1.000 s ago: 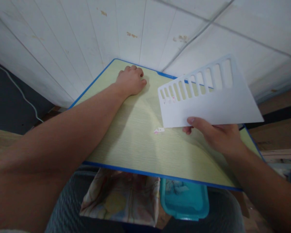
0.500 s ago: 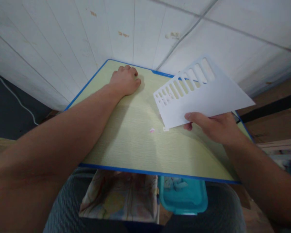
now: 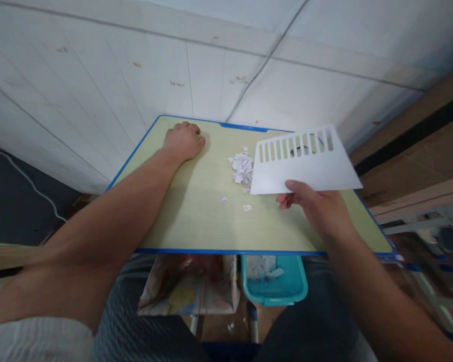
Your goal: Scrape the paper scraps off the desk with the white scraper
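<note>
My right hand (image 3: pixel 309 201) grips the lower edge of a white slotted sheet (image 3: pixel 305 173), thumb on top and fingers beneath. The sheet is tilted above the right half of the table, with a row of long cut-out slots along its far side. Left of it lies a pile of small white paper scraps (image 3: pixel 242 168), partly covered by the sheet. Two loose paper scraps, one of them (image 3: pixel 247 207), lie nearer me. Resting on the table's far left, my left hand (image 3: pixel 184 142) has curled fingers, and nothing shows in it.
The pale table (image 3: pixel 196 216) has a blue rim and stands against a white panelled wall (image 3: pixel 147 75). A dark object, partly hidden, shows through the slots. Below the front edge are a patterned fabric bin (image 3: pixel 189 296) and a teal plastic tub (image 3: pixel 275 289) with white scraps inside.
The slotted sheet has swung flatter and lower, uncovering the paper pile to its left. My view has shifted; my left hand stays on the table's far left.
</note>
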Tool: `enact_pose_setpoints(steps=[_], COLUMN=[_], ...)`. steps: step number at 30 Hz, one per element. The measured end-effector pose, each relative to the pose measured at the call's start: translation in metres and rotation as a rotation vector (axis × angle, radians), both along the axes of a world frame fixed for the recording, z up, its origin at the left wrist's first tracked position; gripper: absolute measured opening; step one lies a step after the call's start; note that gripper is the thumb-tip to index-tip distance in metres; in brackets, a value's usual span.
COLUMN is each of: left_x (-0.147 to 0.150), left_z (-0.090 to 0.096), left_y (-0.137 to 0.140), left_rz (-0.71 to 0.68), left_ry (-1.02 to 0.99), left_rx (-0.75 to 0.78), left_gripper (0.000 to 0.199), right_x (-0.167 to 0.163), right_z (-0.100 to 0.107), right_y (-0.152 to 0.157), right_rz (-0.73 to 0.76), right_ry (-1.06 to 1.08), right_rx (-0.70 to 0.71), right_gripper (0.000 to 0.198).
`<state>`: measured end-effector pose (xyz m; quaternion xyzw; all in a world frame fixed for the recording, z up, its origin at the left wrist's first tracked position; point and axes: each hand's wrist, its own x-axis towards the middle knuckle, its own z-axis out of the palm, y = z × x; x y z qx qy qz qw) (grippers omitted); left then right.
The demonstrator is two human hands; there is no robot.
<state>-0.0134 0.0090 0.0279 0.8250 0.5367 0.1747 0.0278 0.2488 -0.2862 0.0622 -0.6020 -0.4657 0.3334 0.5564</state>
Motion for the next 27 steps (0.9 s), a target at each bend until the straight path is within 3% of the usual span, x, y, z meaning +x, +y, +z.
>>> enact_pose_setpoints(steps=[3, 7, 16, 27], left_x=[0.005, 0.004, -0.046, -0.045], left_z=[0.006, 0.015, 0.006, 0.012], left_y=[-0.011, -0.038, -0.103, -0.109], left_rz=[0.01, 0.063, 0.186, 0.189], left_ry=[0.056, 0.166, 0.13, 0.109], left_rx=[0.029, 0.009, -0.015, 0.003], left_gripper=[0.053, 0.055, 0.059, 0.055], right_x=[-0.005, -0.004, -0.004, -0.001], right_z=[-0.022, -0.034, -0.043, -0.043], right_y=[-0.012, -0.004, 0.01, 0.011], right_rz=[-0.01, -0.001, 0.016, -0.028], right_ry=[0.036, 0.05, 0.079, 0.128], right_rx=[-0.074, -0.055, -0.023, -0.008], right_gripper=[0.029, 0.03, 0.022, 0.019])
